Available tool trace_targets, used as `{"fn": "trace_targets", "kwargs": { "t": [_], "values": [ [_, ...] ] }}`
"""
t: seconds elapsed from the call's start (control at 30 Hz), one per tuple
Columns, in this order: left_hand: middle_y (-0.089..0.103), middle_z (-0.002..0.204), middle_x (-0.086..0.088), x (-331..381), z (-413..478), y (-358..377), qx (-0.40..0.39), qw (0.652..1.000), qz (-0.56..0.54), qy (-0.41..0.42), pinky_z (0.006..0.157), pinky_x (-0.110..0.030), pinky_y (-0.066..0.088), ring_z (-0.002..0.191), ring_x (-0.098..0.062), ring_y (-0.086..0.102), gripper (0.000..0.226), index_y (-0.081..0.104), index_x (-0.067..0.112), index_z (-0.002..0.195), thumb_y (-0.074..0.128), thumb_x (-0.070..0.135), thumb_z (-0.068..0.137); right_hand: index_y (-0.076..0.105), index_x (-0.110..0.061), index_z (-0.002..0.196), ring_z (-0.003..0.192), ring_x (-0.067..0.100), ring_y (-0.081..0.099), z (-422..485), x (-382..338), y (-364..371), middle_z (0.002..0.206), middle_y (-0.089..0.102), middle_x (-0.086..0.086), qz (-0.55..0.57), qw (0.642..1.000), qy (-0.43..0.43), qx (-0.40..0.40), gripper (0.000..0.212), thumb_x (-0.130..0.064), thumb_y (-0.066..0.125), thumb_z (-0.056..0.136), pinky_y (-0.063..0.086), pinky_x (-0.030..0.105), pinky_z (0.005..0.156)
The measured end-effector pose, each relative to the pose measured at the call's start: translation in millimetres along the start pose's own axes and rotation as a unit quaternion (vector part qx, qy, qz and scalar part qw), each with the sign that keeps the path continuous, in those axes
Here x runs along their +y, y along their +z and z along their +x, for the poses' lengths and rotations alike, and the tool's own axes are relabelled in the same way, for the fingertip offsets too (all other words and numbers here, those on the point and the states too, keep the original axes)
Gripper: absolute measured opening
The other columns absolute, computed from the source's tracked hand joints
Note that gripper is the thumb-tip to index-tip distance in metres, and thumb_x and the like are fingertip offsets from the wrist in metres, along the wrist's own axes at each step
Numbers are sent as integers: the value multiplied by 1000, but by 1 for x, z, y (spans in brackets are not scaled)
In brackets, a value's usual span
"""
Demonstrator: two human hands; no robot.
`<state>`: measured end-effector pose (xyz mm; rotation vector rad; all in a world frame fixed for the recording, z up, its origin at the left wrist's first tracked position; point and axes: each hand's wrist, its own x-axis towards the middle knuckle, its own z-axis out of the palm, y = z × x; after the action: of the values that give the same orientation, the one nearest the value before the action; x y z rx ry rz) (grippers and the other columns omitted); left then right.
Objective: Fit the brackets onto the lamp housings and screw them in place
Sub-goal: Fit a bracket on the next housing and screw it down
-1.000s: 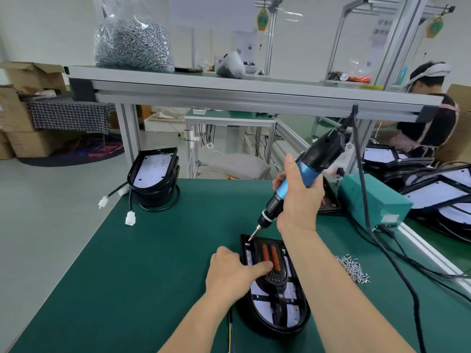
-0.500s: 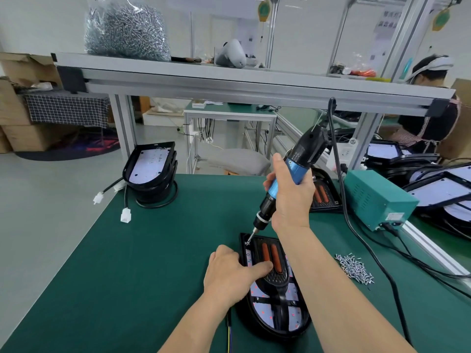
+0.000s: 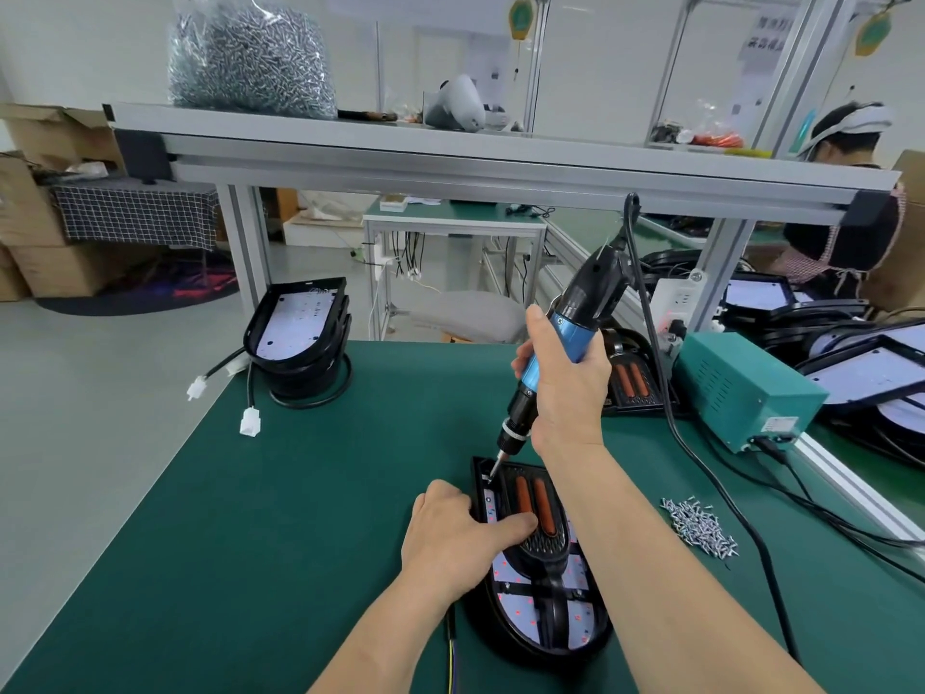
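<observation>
Blue screwdriver lower, tip on housing

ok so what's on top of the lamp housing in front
A black bracket with two orange strips lies on the lamp housing. The left hand grips the housing, thumb across the bracket, hiding its left edge; the right hand's screwdriver tip meets the far left corner.

**A:** What can't be made out here?

**B:** Any screw under the screwdriver tip is too small to see. The left hand covers the lamp housing along its left rim, and its fingertips are tucked out of sight. The right forearm hides the housing's right side.

**A:** Anything cut off?

**B:** Both forearms leave at the bottom edge. The bag of screws is cropped at the top.
</observation>
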<state>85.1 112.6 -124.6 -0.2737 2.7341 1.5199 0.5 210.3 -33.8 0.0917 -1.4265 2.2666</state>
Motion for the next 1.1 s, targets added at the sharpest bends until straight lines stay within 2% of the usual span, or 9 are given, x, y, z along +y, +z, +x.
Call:
{"fn": "trace_targets", "kwargs": {
  "t": [0.2,0.33,0.43,0.6,0.67,0.7,0.8,0.97,1.1],
  "values": [
    [35,87,8,0,6,-1,-40,998,-37,-20,67,-29,36,87,-16,36,61,38,19,75,81,61,61,57,-18,86,55,15,56,-2,-1,5,67,58,1,-19,999,-7,-28,21,-22,77,89,50,25,55],
    [36,89,8,-1,9,1,-54,996,-53,-42,87,-37,48,91,-16,36,64,38,20,77,80,61,53,56,-20,85,53,15,54,-2,0,5,65,58,-1,-31,999,-10,-31,22,-25,77,86,49,27,55],
    [40,93,7,-3,10,2,-52,996,-61,-39,73,-31,41,92,-17,40,68,38,19,79,76,65,46,56,-22,84,50,16,52,-4,4,4,65,55,0,-39,998,-19,-39,21,-26,77,82,47,26,52],
    [43,98,4,-6,12,3,-53,996,-61,-39,67,-27,41,93,-18,46,70,41,18,82,74,66,43,54,-20,84,49,15,49,-6,7,3,64,51,1,-35,998,-21,-45,21,-20,75,83,45,24,50],
    [44,94,1,-6,12,2,-57,996,-63,-31,72,-34,47,89,-18,43,68,38,19,75,73,67,41,54,-20,83,49,15,49,-7,8,3,64,51,4,-42,997,-21,-56,21,-21,75,84,45,23,51],
    [44,93,0,-5,11,2,-60,996,-60,-27,81,-40,51,88,-21,44,66,37,19,72,72,67,41,53,-20,83,49,15,49,-9,8,3,64,51,6,-45,997,-21,-64,22,-22,75,84,45,23,52],
    [45,91,-5,-5,10,2,-66,996,-64,-17,93,-49,49,89,-28,47,64,38,18,68,74,65,43,54,-16,84,51,15,50,-12,8,7,67,51,10,-58,993,-26,-102,24,-25,76,82,46,24,53],
    [42,89,0,-4,8,1,-60,997,-45,-14,91,-44,50,92,-26,47,65,40,17,67,71,69,43,60,-18,94,57,15,53,-15,2,1,69,57,1,-42,993,-7,-108,24,-28,78,81,50,24,59],
    [42,87,0,-1,9,-1,-66,997,-22,-14,91,-39,50,109,-35,56,73,43,10,66,66,74,38,57,-15,97,55,14,54,-9,-14,-5,66,59,-2,-10,997,-1,-75,19,-16,75,91,50,23,57]
  ]
}}
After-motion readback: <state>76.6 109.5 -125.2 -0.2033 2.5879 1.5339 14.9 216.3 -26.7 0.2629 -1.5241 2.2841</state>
